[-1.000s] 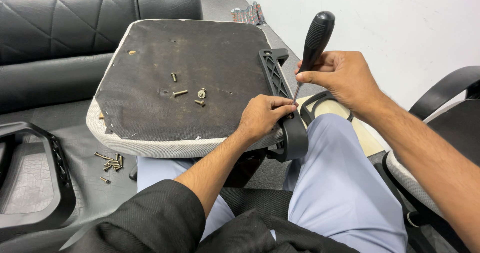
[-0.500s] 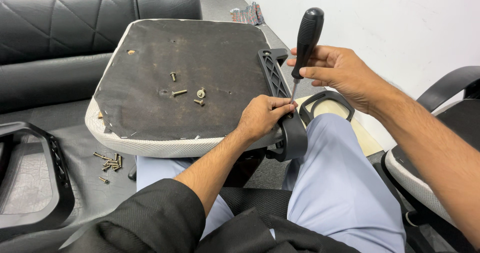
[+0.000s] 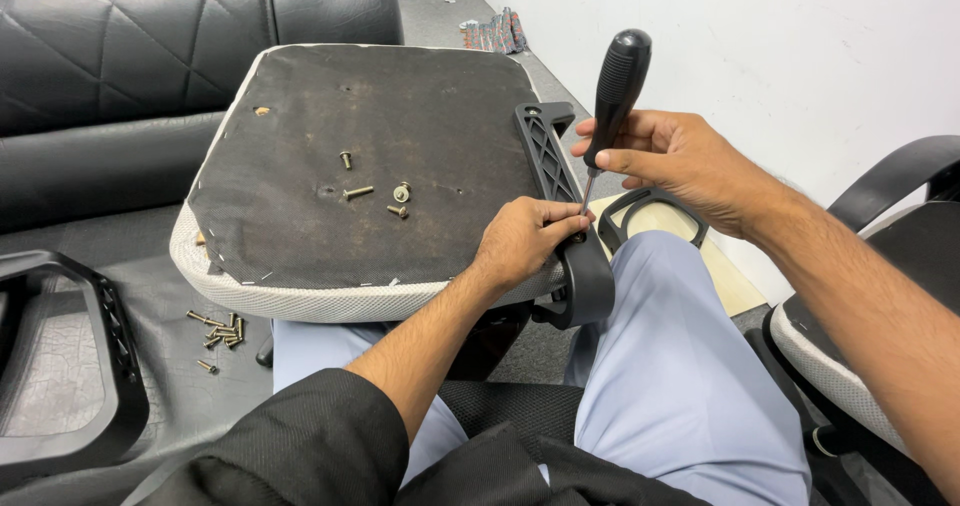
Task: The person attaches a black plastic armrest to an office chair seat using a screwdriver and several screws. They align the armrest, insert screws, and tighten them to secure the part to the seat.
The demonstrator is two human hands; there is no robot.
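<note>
A plain white wall point(image 3: 800, 56) runs along the right side, evenly lit and bare. Below it lies a grey floor point(image 3: 440, 16), with a small pile of coloured things point(image 3: 492, 32) by the wall's foot. A black quilted sofa point(image 3: 120, 56) fills the upper left. At the right edge stands an office chair point(image 3: 880, 296) with a curved black armrest.

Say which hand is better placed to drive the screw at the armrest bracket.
Right, probably. The right hand already grips the screwdriver upright, tip at the armrest bracket. The left hand steadies the tip at the seat base edge.
</note>
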